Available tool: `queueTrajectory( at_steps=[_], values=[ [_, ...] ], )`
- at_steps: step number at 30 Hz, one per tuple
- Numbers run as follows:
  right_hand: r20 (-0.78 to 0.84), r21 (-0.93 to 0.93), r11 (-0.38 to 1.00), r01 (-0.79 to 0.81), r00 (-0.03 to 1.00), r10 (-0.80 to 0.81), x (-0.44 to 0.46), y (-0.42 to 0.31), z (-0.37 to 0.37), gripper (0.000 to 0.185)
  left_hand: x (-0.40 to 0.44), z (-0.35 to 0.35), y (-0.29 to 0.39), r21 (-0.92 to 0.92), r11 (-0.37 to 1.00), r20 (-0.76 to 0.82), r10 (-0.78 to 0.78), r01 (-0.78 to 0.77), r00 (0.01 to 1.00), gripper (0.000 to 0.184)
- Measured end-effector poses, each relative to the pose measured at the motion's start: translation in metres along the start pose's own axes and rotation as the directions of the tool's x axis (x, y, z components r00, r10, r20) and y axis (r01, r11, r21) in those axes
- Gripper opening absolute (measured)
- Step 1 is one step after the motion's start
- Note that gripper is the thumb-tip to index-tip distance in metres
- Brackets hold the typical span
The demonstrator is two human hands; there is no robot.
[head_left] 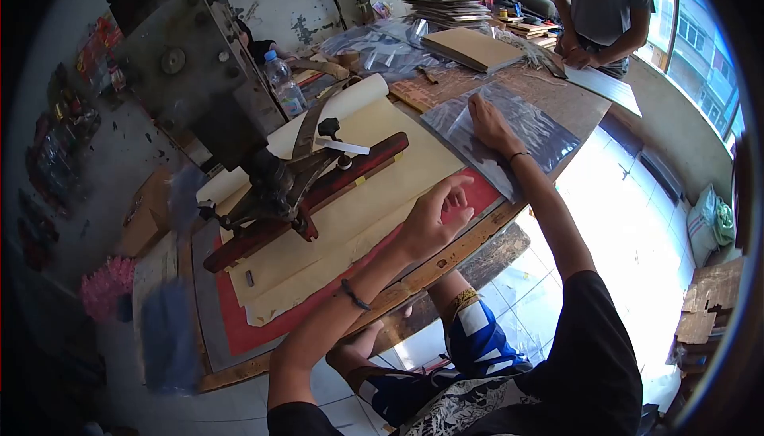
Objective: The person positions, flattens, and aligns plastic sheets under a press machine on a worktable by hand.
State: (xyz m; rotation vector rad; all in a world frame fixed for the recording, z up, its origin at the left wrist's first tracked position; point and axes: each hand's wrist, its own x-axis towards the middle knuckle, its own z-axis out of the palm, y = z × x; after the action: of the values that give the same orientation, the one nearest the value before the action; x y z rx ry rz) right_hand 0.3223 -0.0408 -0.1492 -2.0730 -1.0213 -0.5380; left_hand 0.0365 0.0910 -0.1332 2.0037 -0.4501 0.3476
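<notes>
My right hand (491, 124) has its fingers closed at a clear plastic sheet (541, 132), one of a stack on the table's right side. A pale glare beside the fingers looks like a lifted part of the sheet. My left hand (438, 217) hovers with fingers apart and holds nothing. Beneath it are cream paper (298, 281) and a red sheet (477, 191). Left of that hand, a dark press machine (270, 177) stands over the paper, with a long red bar (326, 189) across its lower end.
A roll of cream paper (362, 95) lies behind the bar. Further back are a water bottle (284, 86), a brown board stack (473, 48) and crumpled clear plastic (366, 47). Another person (601, 6) works at the far right end, hands near a white panel (602, 87).
</notes>
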Motion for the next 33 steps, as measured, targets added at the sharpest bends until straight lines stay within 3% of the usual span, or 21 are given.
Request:
queueTrajectory(
  at_steps=[3,6,7,10,11,12,15,18,21,24,26,28,30,32,33],
  values=[
    [-0.102,-0.005,0.998,0.057,0.993,-0.057,0.0,0.009,0.006,0.021,0.05,0.014,-0.02,0.103,0.991,-0.171,0.101,-0.084,0.98,0.067],
    [-0.063,0.017,0.992,-0.123,0.99,0.124,0.002,0.012,0.001,0.021,0.095,0.04,-0.052,0.238,0.968,-0.304,0.156,-0.084,0.94,0.083],
    [-0.092,0.03,0.993,-0.118,0.988,0.121,0.003,0.014,0.0,0.021,0.105,0.046,-0.061,0.278,0.957,-0.345,0.176,-0.079,0.922,0.089],
    [-0.159,0.054,0.992,-0.115,0.98,0.122,0.005,0.019,-0.005,0.023,0.11,0.057,-0.078,0.131,0.978,-0.239,-0.126,0.161,0.963,0.104],
    [-0.163,0.053,0.991,-0.121,0.978,0.128,0.007,0.021,-0.007,0.023,0.11,0.057,-0.077,0.043,0.99,-0.204,-0.122,0.134,0.971,0.112],
    [-0.152,0.056,0.99,-0.132,0.978,0.139,0.004,0.024,-0.005,0.024,0.107,0.058,-0.079,0.136,0.986,-0.221,-0.06,0.092,0.974,0.112],
    [-0.334,0.019,0.998,-0.057,0.941,0.06,0.005,0.034,-0.003,0.028,0.098,0.059,-0.083,0.432,0.9,-0.265,0.069,0.054,0.962,0.114],
    [-0.543,0.153,0.98,-0.127,0.818,0.191,0.011,0.064,-0.016,0.03,0.098,0.057,-0.077,0.434,0.887,-0.13,-0.108,0.155,0.986,0.112],
    [-0.504,0.638,0.76,-0.126,0.677,0.536,0.007,0.094,-0.047,0.027,0.1,0.062,-0.086,0.59,0.796,-0.041,-0.142,0.139,0.989,0.102],
    [-0.575,0.58,0.801,-0.147,0.623,0.531,-0.003,0.097,-0.088,0.031,0.106,0.061,-0.086,0.557,0.817,0.038,-0.206,0.15,0.978,0.093],
    [-0.631,0.557,0.829,-0.05,0.624,0.461,-0.004,0.106,-0.12,0.032,0.104,0.063,-0.084,0.564,0.811,0.028,-0.205,0.154,0.978,0.088],
    [-0.67,0.58,0.814,0.039,0.592,0.449,-0.009,0.062,-0.169,0.026,0.103,0.061,-0.084,0.606,0.784,0.027,-0.193,0.138,0.981,0.086],
    [-0.776,0.477,0.843,0.246,0.568,0.273,-0.011,0.089,-0.221,0.02,0.102,0.064,-0.087,0.671,0.734,0.046,-0.177,0.101,0.983,0.088],
    [-0.884,0.163,0.979,0.123,0.459,0.089,-0.023,0.087,-0.292,0.017,0.103,0.064,-0.086,0.676,0.732,0.064,-0.182,0.092,0.981,0.089],
    [-0.935,-0.096,0.995,-0.007,0.343,-0.087,-0.029,0.069,-0.319,0.017,0.103,0.064,-0.086,0.675,0.732,0.067,-0.185,0.092,0.98,0.09]
  ],
)
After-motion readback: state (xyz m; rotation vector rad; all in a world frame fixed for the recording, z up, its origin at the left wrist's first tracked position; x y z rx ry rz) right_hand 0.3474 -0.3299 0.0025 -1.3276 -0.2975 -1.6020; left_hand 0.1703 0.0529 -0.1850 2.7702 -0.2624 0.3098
